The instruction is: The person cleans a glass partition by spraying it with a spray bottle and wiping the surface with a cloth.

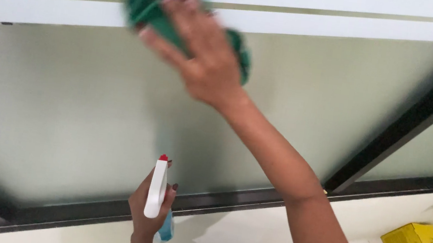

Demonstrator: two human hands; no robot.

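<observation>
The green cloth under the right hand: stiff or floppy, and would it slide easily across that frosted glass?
The green cloth bunches and folds under the right hand, so it is probably soft and floppy. It looks thin, likely light. Pressed flat on the smooth glass panel, it would probably slide readily.

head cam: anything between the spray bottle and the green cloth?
Only bare frosted glass panel in the head view. The left hand holds the spray bottle low; the right hand presses the green cloth higher up.
</observation>
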